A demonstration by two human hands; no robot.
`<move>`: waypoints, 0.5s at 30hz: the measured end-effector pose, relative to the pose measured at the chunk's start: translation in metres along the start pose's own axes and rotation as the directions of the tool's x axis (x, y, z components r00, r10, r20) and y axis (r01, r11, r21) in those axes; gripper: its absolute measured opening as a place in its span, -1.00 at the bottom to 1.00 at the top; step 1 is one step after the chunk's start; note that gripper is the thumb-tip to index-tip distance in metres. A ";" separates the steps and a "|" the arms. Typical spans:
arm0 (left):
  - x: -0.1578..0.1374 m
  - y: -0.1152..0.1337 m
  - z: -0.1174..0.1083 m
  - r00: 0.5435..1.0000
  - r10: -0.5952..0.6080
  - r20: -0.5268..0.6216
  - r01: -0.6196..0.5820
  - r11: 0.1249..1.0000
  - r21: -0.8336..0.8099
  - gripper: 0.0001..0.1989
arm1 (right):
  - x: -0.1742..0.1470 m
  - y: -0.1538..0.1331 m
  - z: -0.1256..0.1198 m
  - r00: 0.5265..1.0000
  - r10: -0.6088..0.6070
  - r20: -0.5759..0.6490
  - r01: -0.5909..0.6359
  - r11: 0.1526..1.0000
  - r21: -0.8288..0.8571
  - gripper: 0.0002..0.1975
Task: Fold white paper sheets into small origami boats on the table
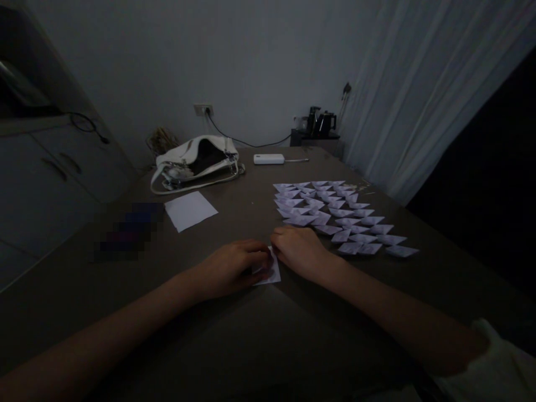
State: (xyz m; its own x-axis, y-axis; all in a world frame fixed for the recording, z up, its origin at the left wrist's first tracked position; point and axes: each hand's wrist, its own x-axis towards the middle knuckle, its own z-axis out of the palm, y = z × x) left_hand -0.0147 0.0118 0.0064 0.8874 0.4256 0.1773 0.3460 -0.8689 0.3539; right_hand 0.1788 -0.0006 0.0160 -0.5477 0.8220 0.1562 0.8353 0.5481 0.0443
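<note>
Curling over a small paper (pixel 274 273), the left hand (pixel 234 268) touches it; the right hand (pixel 299 248) bunches at its far edge (I cannot tell if either pinches).

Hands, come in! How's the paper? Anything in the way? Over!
Left hand on small paper, right hand at its far edge. Paper partly hidden. Folded paper boats beyond right hand, seemingly not in the way.

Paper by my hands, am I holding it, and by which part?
Your left hand covers part of the paper; your right hand is at its far edge. Whether either grips it cannot be told.
</note>
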 end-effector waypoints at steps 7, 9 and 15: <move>0.000 0.002 -0.002 1.000 -0.016 0.023 0.016 1.000 0.017 -0.91 | 0.000 0.001 0.001 1.000 0.006 -0.006 -0.006 1.000 0.000 -0.84; 0.000 0.002 -0.002 1.000 -0.018 0.024 0.018 1.000 0.021 -0.92 | 0.000 0.001 0.002 1.000 0.008 -0.014 -0.008 1.000 -0.002 -0.84; 0.000 0.001 -0.002 1.000 -0.014 0.028 0.013 1.000 0.021 -0.91 | 0.000 0.001 0.003 1.000 0.008 -0.022 -0.008 1.000 -0.004 -0.83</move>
State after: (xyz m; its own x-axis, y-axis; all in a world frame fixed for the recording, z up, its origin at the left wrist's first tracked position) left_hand -0.0150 0.0113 0.0082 0.8907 0.4303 0.1467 0.3639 -0.8682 0.3372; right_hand 0.1797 0.0007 0.0131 -0.5395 0.8229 0.1782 0.8400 0.5406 0.0466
